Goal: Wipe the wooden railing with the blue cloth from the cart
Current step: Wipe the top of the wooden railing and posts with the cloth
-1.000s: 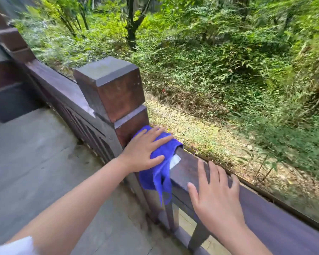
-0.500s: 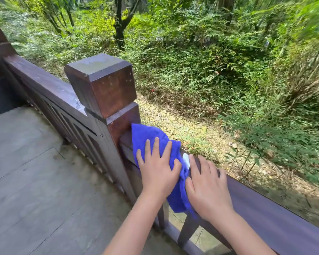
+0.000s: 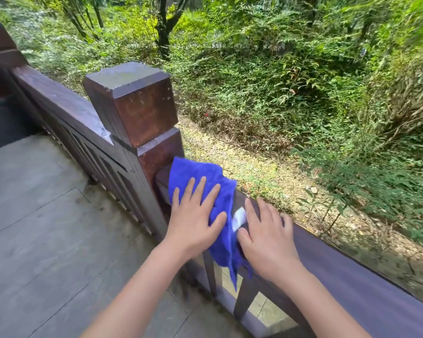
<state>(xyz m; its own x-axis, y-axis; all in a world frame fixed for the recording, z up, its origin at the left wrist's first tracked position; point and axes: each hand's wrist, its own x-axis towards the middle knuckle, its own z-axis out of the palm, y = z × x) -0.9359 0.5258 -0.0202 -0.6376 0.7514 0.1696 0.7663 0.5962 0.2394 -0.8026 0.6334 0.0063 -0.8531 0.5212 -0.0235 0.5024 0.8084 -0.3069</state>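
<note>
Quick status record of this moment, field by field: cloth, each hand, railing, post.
cloth: blue cloth draped over the top rail, one end hanging down on the deck side, white tag showing
left hand: left hand flat on the cloth, fingers spread
right hand: right hand flat on the bare rail beside the cloth, thumb at its edge
railing: wooden railing, dark top
post: square post just left of the cloth

Both bare forearms extend from the near edge toward the far side, converging slightly. Left hand (image 3: 193, 217): palm down, fingers spread and flat, thumb angled out to the right. Right hand (image 3: 266, 236): palm down just to the right of the left, fingers extended and slightly fanned, thumb tucked toward the left.
</note>
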